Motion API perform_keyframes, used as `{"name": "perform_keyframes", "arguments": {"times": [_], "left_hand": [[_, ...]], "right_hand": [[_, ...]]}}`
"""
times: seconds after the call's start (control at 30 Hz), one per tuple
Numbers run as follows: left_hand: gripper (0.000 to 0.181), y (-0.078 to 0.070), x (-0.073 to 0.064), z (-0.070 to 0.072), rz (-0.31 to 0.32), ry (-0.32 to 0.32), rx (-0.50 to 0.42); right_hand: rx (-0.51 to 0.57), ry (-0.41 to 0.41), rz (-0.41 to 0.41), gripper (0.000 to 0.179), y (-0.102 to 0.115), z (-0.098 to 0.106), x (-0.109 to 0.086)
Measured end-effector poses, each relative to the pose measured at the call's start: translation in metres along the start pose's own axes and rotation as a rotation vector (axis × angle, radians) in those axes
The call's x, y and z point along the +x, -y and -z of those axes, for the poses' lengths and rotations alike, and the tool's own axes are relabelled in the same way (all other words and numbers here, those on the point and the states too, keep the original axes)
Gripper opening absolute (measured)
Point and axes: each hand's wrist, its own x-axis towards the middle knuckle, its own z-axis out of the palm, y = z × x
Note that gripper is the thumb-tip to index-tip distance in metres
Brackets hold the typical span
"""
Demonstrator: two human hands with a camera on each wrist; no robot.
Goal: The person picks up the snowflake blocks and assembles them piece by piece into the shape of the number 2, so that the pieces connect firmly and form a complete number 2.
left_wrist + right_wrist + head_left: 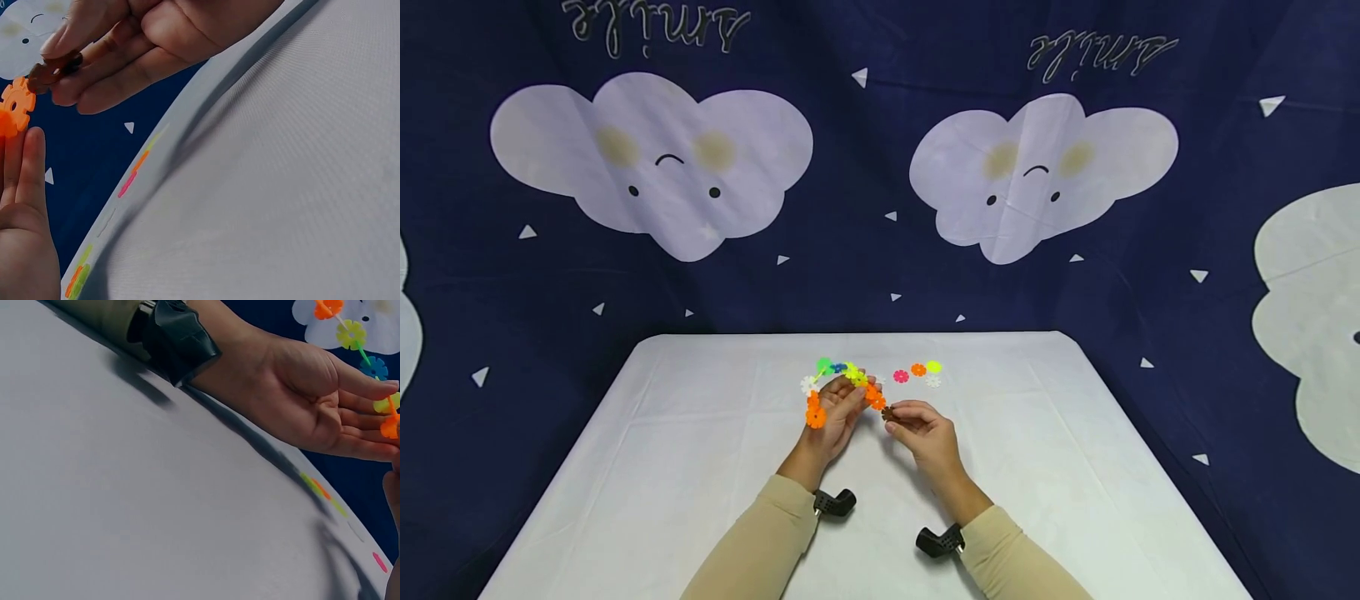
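Beige sleeves (pixel 752 537) come nearest; the left hand (pixel 841 417) pinches the flower chain (pixel 858 377), probably to steady its orange end (pixel 877 402) beside the brown piece (pixel 887 412), which the right hand (pixel 934 437) pinches.

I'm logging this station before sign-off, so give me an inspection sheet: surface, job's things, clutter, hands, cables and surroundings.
Surface: white table cover, faint creases.
Job's things: chain of colourful flower-shaped pieces, raised in the hands; brown piece at its orange end, whether linked I can't tell. Loose pink piece, orange piece and yellow piece lie flat beyond the hands.
Clutter: nothing seen.
Hands: left hand holds the chain; right hand pinches the brown piece. A black device sits at the left wrist, another at the right.
Cables: nothing seen.
Surroundings: dark blue backdrop with upside-down clouds, "smile" lettering and white triangles.
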Motion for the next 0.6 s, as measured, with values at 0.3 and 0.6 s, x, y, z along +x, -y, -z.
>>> {"name": "perform_keyframes", "arguments": {"times": [0.3, 0.6], "left_hand": [[0.022, 0.0008, 0.0001, -0.0024, 0.010, -0.023, 0.007], [0.025, 0.0057, 0.0005, -0.0047, -0.005, -0.017, 0.104]], "right_hand": [[0.036, -0.045, -0.013, 0.024, -0.0008, -0.0040, -0.0021], [0.043, -0.118, -0.096, 0.026, 0.0009, -0.0030, -0.0019]]}}
